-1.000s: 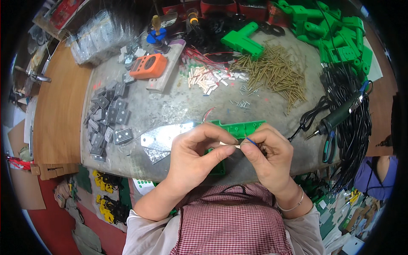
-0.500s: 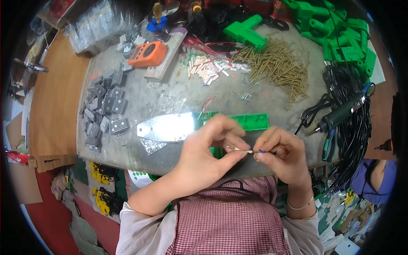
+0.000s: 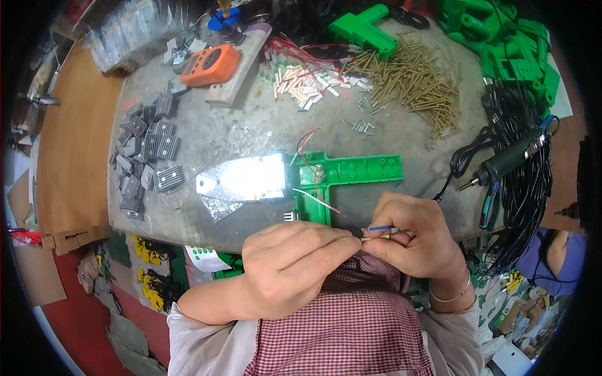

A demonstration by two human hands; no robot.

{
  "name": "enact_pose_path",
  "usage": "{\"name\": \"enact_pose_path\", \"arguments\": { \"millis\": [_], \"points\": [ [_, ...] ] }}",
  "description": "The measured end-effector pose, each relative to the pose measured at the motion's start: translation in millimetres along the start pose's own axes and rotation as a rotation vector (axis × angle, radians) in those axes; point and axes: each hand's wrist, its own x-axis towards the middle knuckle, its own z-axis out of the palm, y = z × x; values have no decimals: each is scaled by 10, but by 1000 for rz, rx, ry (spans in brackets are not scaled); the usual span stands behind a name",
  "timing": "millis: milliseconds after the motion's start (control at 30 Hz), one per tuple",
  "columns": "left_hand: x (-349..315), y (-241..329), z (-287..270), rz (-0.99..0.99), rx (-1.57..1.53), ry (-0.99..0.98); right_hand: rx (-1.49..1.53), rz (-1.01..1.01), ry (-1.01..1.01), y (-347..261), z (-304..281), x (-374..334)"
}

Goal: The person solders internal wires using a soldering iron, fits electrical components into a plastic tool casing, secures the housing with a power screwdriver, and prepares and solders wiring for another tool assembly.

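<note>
My right hand [image 3: 417,241] is closed in a pinch on thin wires. A blue wire [image 3: 381,228] sticks out above its thumb, and a thin pale wire [image 3: 377,237] runs toward my left fingertips. My left hand [image 3: 301,260] is closed, its fingers pressed together at that pale wire's end; the fingers partly hide the tip. Just beyond my hands lies a T-shaped green plastic housing half [image 3: 360,170] with red and white wires [image 3: 316,195] in it. A shiny metal plate [image 3: 244,178] extends from its left side.
Finned grey metal blocks [image 3: 147,147] lie left, near an orange multimeter [image 3: 210,64]. White sleeves [image 3: 307,84], brass-coloured rods [image 3: 420,81] and small screws [image 3: 362,127] are scattered farther back. At right are a screwdriver-like power tool [image 3: 508,156], pliers [image 3: 490,207], black cables [image 3: 527,188] and green housings [image 3: 508,50].
Both hands have moved nearer to me, uncovering the green housing. My left hand has turned so its back faces up, with its fingers closed. The blue wire shows more clearly.
</note>
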Motion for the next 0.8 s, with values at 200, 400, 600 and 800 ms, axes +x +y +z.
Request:
{"name": "enact_pose_path", "arguments": {
  "millis": [200, 400, 600, 800],
  "points": [
    [-114, -110, 50, 91, 126, -17, 16, -26, -101, 53, 34, -15],
    [-60, -272, 12, 81, 329, -12, 233, 263, 317, 162, 70, -114],
    [-36, -470, 104, 78, 277, -36, 185, 318, 274, 71, 187, 57],
    [-36, -527, 145, -129, 53, 110, 302, 379, 264, 92, 255, 181]
  ]
}}
